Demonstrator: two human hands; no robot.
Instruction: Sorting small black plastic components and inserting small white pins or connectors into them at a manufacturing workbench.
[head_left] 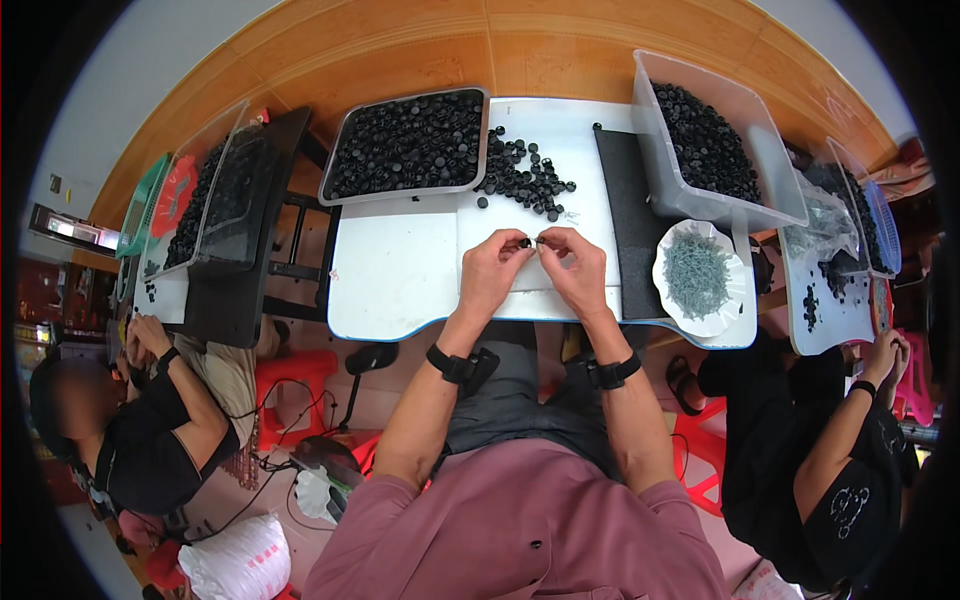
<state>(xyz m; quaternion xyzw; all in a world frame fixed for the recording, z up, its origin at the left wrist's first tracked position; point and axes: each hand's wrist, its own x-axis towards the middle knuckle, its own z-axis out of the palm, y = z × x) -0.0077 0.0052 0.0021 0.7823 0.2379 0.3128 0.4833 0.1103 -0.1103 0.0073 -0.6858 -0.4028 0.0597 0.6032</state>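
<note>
Over the near part of the white table (385, 265), my two hands meet in front of me, fingertips almost touching. My left hand (489, 270) pinches a small round black cap (525, 242) between thumb and forefinger. The fingers of my right hand (578, 272) are pressed together beside it, with a tiny dark piece at their tips, too small to name. A loose heap of similar black caps (530, 178) lies just beyond my hands. To the right, a white scalloped dish (735, 275) holds a pile of thin grey-green pins (697, 275).
A shallow clear tray (398, 197) full of black caps stands at the far left of the table, a deeper clear bin (735, 203) at the far right. A dark mat (637, 230) lies between. Co-workers sit at side tables, left (150, 430) and right (800, 450).
</note>
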